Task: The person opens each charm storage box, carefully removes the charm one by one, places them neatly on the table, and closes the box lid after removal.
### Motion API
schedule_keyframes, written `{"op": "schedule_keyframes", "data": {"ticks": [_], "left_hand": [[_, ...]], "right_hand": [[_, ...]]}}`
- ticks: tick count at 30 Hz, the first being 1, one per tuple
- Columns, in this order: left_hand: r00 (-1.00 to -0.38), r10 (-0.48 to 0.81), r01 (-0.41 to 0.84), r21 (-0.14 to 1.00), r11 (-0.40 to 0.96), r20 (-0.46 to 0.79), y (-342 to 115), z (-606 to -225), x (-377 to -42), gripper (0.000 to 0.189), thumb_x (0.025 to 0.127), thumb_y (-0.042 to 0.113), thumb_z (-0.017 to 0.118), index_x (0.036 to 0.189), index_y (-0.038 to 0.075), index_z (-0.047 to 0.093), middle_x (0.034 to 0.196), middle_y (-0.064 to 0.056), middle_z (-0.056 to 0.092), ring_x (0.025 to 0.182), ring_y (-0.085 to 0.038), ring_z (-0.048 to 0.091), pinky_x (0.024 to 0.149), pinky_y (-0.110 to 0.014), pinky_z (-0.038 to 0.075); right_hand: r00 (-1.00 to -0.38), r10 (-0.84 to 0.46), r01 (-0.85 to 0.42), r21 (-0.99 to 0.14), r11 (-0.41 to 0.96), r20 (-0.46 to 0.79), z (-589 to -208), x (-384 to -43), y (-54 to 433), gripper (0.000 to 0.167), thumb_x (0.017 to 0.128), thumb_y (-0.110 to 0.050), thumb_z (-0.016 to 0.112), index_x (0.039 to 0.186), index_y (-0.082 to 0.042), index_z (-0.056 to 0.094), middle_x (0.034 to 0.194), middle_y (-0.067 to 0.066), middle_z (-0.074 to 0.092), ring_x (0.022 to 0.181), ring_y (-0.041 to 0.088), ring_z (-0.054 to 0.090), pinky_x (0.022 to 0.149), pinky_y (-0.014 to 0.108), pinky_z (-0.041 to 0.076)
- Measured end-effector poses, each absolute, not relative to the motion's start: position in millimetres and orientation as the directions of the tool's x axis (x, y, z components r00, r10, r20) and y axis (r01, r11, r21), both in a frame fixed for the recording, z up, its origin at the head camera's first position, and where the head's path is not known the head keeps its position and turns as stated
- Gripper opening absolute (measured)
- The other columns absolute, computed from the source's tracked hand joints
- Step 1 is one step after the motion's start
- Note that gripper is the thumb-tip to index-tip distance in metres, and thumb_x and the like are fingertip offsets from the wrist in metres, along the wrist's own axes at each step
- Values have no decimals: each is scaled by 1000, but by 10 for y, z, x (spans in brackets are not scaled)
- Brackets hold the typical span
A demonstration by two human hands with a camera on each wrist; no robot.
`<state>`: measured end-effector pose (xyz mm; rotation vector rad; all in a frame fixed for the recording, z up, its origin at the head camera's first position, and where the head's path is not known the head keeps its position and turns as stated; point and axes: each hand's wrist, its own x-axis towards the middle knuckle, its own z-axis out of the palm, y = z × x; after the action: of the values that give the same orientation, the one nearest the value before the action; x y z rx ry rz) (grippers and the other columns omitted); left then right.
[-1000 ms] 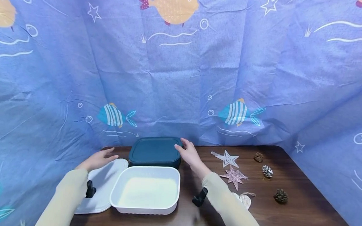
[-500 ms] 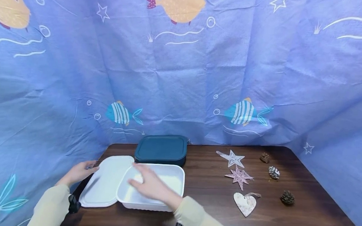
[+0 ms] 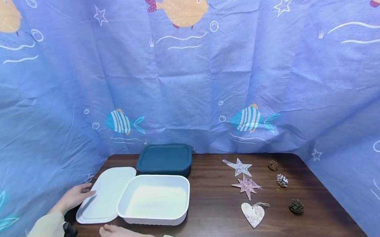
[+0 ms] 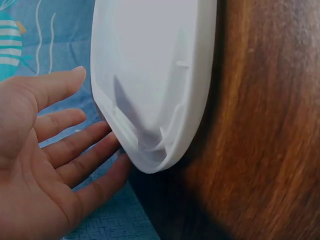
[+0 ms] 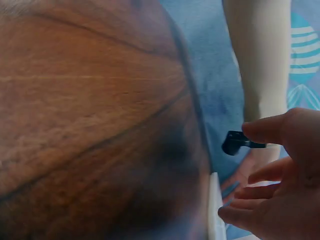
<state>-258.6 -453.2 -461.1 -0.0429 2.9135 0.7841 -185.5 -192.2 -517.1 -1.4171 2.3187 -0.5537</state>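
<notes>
A white lid (image 3: 109, 190) lies with its rimmed side up on the left of the table, its right side against or beside a white rectangular tub (image 3: 156, 221). My left hand (image 3: 72, 198) is at the lid's left edge. In the left wrist view the fingers of that hand (image 4: 60, 165) are spread and loosely bent, with several fingertips at the lid's rim and the thumb apart from it. My right hand (image 3: 124, 234) is low over the table's front, just short of the lid's near end. Its fingers are loosely bent and hold nothing in the right wrist view.
Behind the tub stands a dark teal lidded box (image 3: 165, 158). To the right lie a silver star (image 3: 239, 167), a pink glitter star (image 3: 246, 186), a heart ornament (image 3: 253, 214) and pine cones (image 3: 296, 206). A blue fish-print cloth (image 3: 191, 80) hangs behind the table.
My right hand has left the teal box, passed leftward over the tub and come down toward the front. My left hand has moved toward me along the lid's left side.
</notes>
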Motion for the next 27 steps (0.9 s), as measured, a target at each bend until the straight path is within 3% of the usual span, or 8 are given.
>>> {"op": "schedule_keyframes", "data": {"ticks": [2, 5, 8, 10, 13, 15, 20, 27], "left_hand": [[-990, -12, -84, 508, 858, -143, -4523, -4632, -2555, 80, 96, 39, 67, 135, -25, 41, 124, -43, 55, 117, -57, 53, 92, -57, 50], [-987, -30, -108, 524, 845, -155, -4515, -4672, -2530, 85, 92, 40, 71, 135, -26, 39, 123, -44, 55, 116, -57, 54, 90, -57, 51], [-983, -49, -138, 539, 831, -176, -4516, -4710, -2529, 90, 89, 40, 74, 136, -27, 37, 124, -44, 54, 115, -57, 54, 89, -56, 52], [-980, -66, -159, 543, 824, -186, -4517, -4730, -2541, 92, 87, 40, 76, 137, -27, 36, 125, -44, 54, 116, -56, 54, 90, -56, 52], [-979, -81, -171, 544, 821, -186, -4507, -4749, -2577, 92, 87, 38, 78, 138, -26, 35, 127, -44, 53, 118, -57, 52, 91, -57, 51], [-979, -91, -179, 542, 821, -184, -4498, -4754, -2604, 92, 87, 37, 78, 139, -25, 35, 128, -44, 52, 119, -58, 51, 92, -58, 50], [-977, -120, -195, 528, 826, -173, -4474, -4747, -2641, 86, 90, 32, 75, 139, -25, 34, 130, -45, 48, 120, -58, 49, 93, -59, 49], [-978, -128, -198, 536, 821, -165, -4457, -4716, -2625, 80, 92, 27, 72, 138, -26, 34, 130, -45, 48, 120, -58, 48, 94, -58, 49]], "right_hand": [[-348, -938, -890, -312, 332, -7, -5162, -1789, -1857, 53, 106, -22, 51, 152, 3, 40, 156, 13, 42, 145, 15, 34, 113, 18, 27], [-413, -911, -833, -403, 379, -2, -5168, -1709, -1793, 52, 107, -23, 48, 152, 1, 39, 156, 18, 38, 145, 22, 34, 115, 23, 28], [-513, -855, -678, -573, 461, -81, -5211, -1697, -1798, 55, 107, -27, 45, 156, -4, 34, 162, 14, 28, 149, 22, 23, 117, 24, 24], [-536, -838, -670, -551, 497, -103, -5243, -1713, -1811, 58, 107, -31, 45, 157, -4, 33, 163, 13, 24, 150, 21, 20, 117, 24, 23], [-540, -830, -703, -468, 535, -138, -5320, -1779, -1839, 63, 106, -38, 45, 158, -5, 32, 165, 12, 20, 150, 19, 17, 117, 22, 21], [-507, -850, -765, -377, 521, -147, -5397, -1846, -1853, 67, 105, -44, 46, 158, -6, 29, 165, 13, 17, 149, 17, 16, 117, 20, 18], [-470, -872, -813, -317, 488, -137, -5491, -1960, -1890, 72, 103, -48, 49, 159, -7, 28, 165, 11, 17, 148, 16, 17, 116, 19, 16], [-489, -845, -741, -407, 533, -217, -5360, -1996, -1840, 76, 101, -49, 54, 160, -11, 24, 165, 2, 16, 148, 5, 12, 115, 16, 22]]}}
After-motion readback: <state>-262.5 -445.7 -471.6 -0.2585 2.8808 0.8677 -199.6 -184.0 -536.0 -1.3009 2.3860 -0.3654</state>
